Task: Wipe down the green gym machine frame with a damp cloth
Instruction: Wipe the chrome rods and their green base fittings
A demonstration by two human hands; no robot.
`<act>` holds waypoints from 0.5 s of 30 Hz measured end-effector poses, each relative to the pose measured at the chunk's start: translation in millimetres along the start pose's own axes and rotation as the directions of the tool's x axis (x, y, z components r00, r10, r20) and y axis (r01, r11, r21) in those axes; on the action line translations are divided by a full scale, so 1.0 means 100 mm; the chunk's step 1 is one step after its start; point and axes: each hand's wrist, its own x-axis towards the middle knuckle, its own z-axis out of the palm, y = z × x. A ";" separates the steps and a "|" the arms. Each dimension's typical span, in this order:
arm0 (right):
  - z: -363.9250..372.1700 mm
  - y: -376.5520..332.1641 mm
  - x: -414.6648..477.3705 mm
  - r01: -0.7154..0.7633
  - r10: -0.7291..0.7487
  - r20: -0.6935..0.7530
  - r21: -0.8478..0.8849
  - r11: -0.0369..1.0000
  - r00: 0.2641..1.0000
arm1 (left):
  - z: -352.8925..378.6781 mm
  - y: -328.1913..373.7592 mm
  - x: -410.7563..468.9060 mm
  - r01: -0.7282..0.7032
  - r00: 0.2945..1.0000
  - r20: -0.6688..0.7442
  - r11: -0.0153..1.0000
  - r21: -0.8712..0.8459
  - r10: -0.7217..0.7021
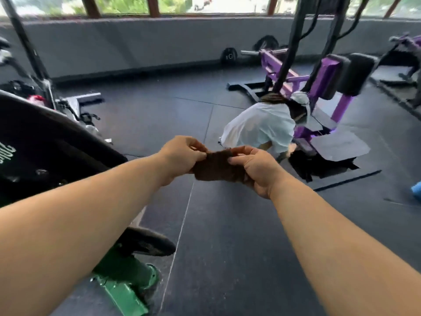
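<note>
A small dark brown cloth (216,166) is stretched between both hands at mid-frame, above the floor. My left hand (182,156) pinches its left edge, and my right hand (255,169) pinches its right edge with the fingers curled round it. The green machine frame (124,283) shows at the lower left, a painted steel foot on the floor, partly hidden by my left forearm. A large black pad (45,144) of that machine fills the left side. The cloth is well above and to the right of the green frame, apart from it.
A person in a white shirt (262,126) crouches ahead by a purple machine (319,87). Black rubber floor mats (227,247) lie below my arms. Weight plates (229,56) lean against the grey back wall. A black post (27,42) rises at left, and a blue object (417,189) sits at right.
</note>
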 end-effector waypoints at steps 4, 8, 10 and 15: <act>0.04 -0.41 0.45 0.025 -0.025 0.121 0.002 1.000 0.992 | -0.19 0.33 0.28 -0.049 0.983 -0.167 0.982 0.182 0.080; 0.34 -0.73 0.88 0.023 -0.008 0.245 -0.056 0.998 0.969 | -0.59 0.47 0.58 -0.011 0.960 -0.265 0.953 0.302 0.095; 0.56 -0.97 1.14 0.025 0.019 0.308 -0.139 0.990 0.951 | -0.87 0.53 0.77 0.027 0.943 -0.322 0.944 0.329 0.086; 1.20 -1.66 1.88 0.114 -0.037 0.450 -0.145 0.983 0.892 | -1.70 0.79 1.36 -0.021 0.852 -0.509 0.980 0.199 0.122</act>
